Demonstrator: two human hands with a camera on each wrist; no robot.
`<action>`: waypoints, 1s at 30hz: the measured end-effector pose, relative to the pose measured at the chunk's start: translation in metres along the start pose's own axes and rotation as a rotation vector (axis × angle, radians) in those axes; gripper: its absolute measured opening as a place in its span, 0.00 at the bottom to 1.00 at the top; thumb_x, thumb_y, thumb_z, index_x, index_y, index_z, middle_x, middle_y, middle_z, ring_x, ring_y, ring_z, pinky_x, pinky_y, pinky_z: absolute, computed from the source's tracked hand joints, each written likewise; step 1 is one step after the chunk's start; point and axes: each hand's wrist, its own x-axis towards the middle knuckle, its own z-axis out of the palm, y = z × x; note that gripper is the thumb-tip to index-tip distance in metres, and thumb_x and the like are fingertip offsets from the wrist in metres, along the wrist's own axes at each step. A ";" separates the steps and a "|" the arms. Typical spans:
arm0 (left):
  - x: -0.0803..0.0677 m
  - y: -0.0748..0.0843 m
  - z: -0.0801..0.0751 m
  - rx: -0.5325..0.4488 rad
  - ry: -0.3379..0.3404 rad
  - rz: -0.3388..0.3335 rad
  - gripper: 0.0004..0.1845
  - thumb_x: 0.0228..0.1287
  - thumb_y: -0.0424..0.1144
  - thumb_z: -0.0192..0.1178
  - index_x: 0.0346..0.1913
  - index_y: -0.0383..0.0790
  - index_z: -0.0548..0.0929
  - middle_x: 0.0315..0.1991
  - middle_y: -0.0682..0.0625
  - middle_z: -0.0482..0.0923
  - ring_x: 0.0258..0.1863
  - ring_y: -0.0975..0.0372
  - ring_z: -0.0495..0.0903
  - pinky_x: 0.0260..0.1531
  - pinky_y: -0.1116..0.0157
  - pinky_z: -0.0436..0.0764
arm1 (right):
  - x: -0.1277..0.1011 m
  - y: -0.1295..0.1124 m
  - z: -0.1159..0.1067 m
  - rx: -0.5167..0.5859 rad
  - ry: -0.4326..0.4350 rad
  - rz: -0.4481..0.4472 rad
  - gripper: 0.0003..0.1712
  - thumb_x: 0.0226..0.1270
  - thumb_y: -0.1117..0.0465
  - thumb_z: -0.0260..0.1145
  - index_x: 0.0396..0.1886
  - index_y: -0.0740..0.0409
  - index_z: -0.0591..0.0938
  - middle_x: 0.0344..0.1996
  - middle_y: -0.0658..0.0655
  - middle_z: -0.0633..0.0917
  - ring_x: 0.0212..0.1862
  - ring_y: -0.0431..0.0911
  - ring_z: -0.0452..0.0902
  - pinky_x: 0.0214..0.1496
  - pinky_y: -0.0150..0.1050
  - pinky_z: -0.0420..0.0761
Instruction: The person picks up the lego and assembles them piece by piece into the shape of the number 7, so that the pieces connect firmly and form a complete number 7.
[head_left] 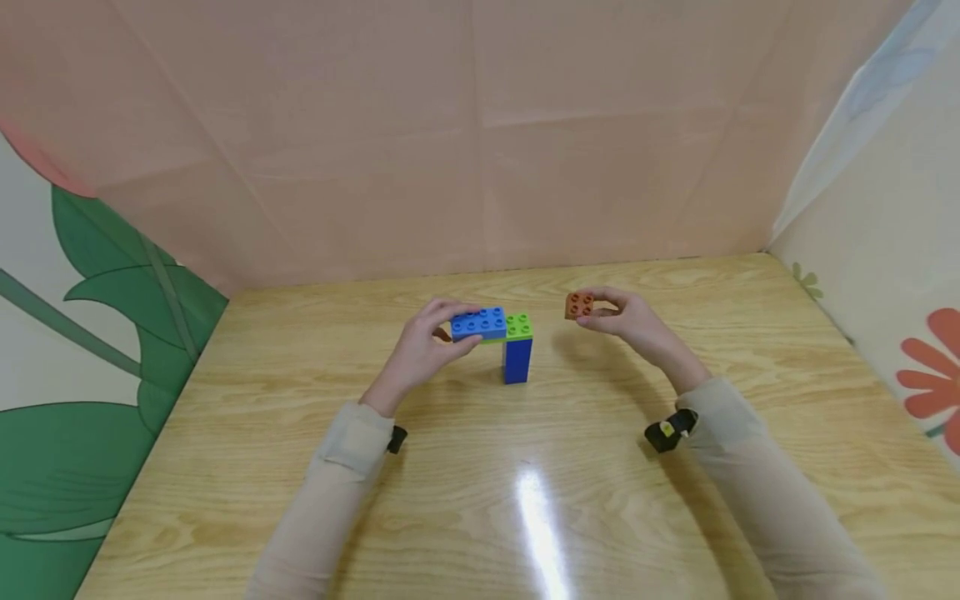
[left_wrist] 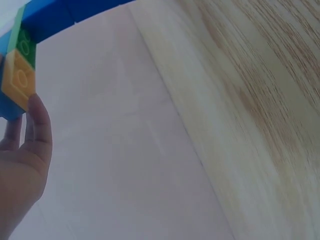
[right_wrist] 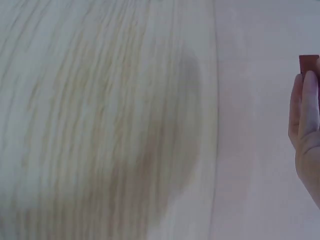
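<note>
In the head view my left hand [head_left: 422, 348] grips a long blue toy brick [head_left: 478, 323] between thumb and fingers. That brick sits on a green brick [head_left: 518, 326] whose right part tops an upright dark blue column [head_left: 517, 360]. From below, the left wrist view shows a yellow-orange brick [left_wrist: 20, 79] beside the green one, under the blue brick, with my left fingers [left_wrist: 41, 120] against it. To the right of this build, my right hand [head_left: 628, 323] pinches a small brown-orange brick [head_left: 579, 305] above the table, apart from the other bricks.
The wooden table [head_left: 450, 500] reaches back to a pinkish cloth wall [head_left: 480, 192]. Patterned panels with a green plant [head_left: 127, 292] on the left and a red flower [head_left: 933, 367] on the right flank it. A black wrist device [head_left: 670, 430] is on the right arm.
</note>
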 end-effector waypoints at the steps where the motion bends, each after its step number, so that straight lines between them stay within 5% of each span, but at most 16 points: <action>1: 0.000 0.000 0.000 -0.013 0.001 -0.005 0.22 0.61 0.40 0.66 0.58 0.44 0.79 0.55 0.45 0.74 0.48 0.55 0.75 0.45 0.60 0.81 | -0.001 -0.002 0.001 0.003 0.002 0.010 0.34 0.66 0.53 0.65 0.68 0.58 0.67 0.57 0.61 0.75 0.45 0.26 0.77 0.67 0.44 0.71; 4: 0.001 -0.001 0.001 -0.082 0.008 -0.056 0.24 0.59 0.39 0.67 0.59 0.43 0.78 0.57 0.46 0.74 0.50 0.54 0.75 0.49 0.58 0.81 | -0.002 -0.010 0.005 0.036 0.016 0.009 0.35 0.65 0.54 0.65 0.69 0.57 0.66 0.61 0.63 0.73 0.45 0.27 0.77 0.70 0.49 0.67; 12: 0.004 -0.003 0.002 -0.188 0.016 -0.198 0.25 0.57 0.38 0.69 0.58 0.41 0.75 0.57 0.47 0.75 0.53 0.53 0.75 0.53 0.60 0.80 | -0.006 -0.028 0.023 -0.076 0.031 -0.139 0.28 0.67 0.55 0.64 0.64 0.59 0.70 0.57 0.60 0.76 0.55 0.45 0.76 0.49 0.26 0.79; 17: 0.003 -0.002 0.002 -0.181 0.028 -0.187 0.23 0.57 0.39 0.69 0.56 0.41 0.76 0.56 0.47 0.74 0.53 0.55 0.73 0.53 0.60 0.79 | -0.009 -0.037 0.036 -0.111 -0.015 -0.243 0.26 0.68 0.56 0.63 0.62 0.60 0.72 0.57 0.64 0.77 0.58 0.58 0.75 0.49 0.28 0.80; 24: 0.002 -0.002 0.002 -0.148 0.060 -0.155 0.22 0.55 0.40 0.70 0.54 0.43 0.79 0.53 0.48 0.75 0.49 0.54 0.71 0.48 0.61 0.80 | -0.011 -0.045 0.049 -0.111 -0.048 -0.306 0.24 0.66 0.60 0.65 0.61 0.61 0.74 0.56 0.63 0.78 0.56 0.56 0.76 0.52 0.29 0.80; 30: 0.002 -0.001 0.003 -0.187 0.070 -0.186 0.25 0.55 0.39 0.70 0.57 0.42 0.77 0.56 0.48 0.75 0.52 0.54 0.71 0.50 0.61 0.81 | -0.009 -0.047 0.055 -0.132 -0.041 -0.339 0.25 0.64 0.63 0.66 0.60 0.63 0.74 0.56 0.63 0.79 0.57 0.56 0.75 0.60 0.47 0.78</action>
